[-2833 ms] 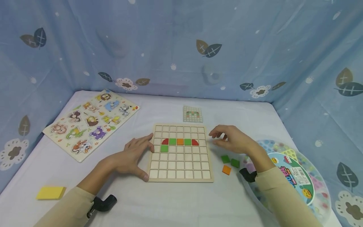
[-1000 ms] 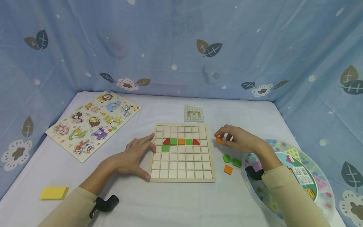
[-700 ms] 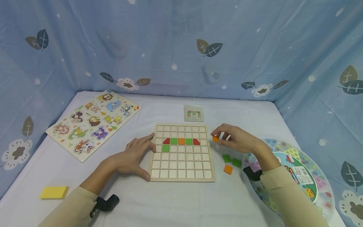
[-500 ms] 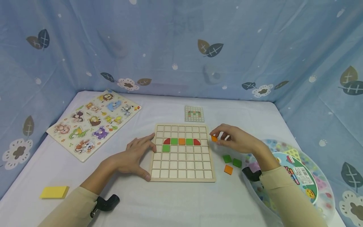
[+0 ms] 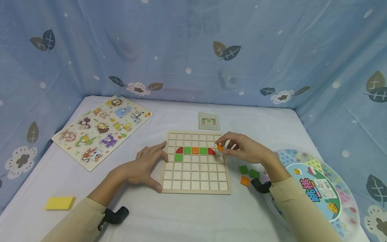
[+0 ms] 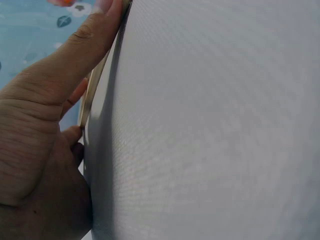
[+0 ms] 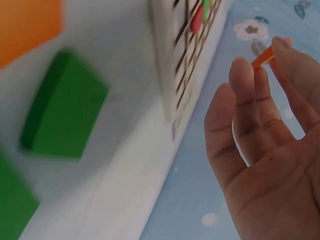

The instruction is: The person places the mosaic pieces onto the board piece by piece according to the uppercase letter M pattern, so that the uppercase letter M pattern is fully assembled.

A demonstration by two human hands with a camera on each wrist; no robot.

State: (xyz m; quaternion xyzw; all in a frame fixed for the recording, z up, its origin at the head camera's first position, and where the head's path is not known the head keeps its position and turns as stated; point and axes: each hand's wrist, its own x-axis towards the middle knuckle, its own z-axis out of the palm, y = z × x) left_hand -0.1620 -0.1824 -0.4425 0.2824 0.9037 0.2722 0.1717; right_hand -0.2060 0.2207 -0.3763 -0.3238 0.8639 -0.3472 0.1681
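Observation:
My right hand (image 5: 243, 147) pinches an orange square tile (image 5: 220, 147) between thumb and fingertips, over the right edge of the wooden grid board (image 5: 195, 192). The right wrist view shows the tile (image 7: 265, 57) edge-on, tilted, off the board. My left hand (image 5: 140, 168) rests against the board's left side, fingers spread along the edge and thumb at the near-left corner; in the left wrist view its thumb (image 6: 75, 55) touches the board's edge. On the board lies a row of tiles: a red rounded piece (image 5: 179, 150), green, an orange square (image 5: 195, 150), green, and red, with a green square (image 5: 178, 157) below.
Two green tiles (image 5: 254, 173) and an orange tile (image 5: 245, 181) lie right of the board. Behind it is a small pattern card (image 5: 208, 127). An animal puzzle board (image 5: 102, 134) and yellow block (image 5: 60, 203) are on the left. A round clear case (image 5: 347, 215) sits under the right forearm.
My right hand, beside the board earlier, picked up an orange tile and has carried it left to the board's right edge. The left hand has stayed at the board's left side.

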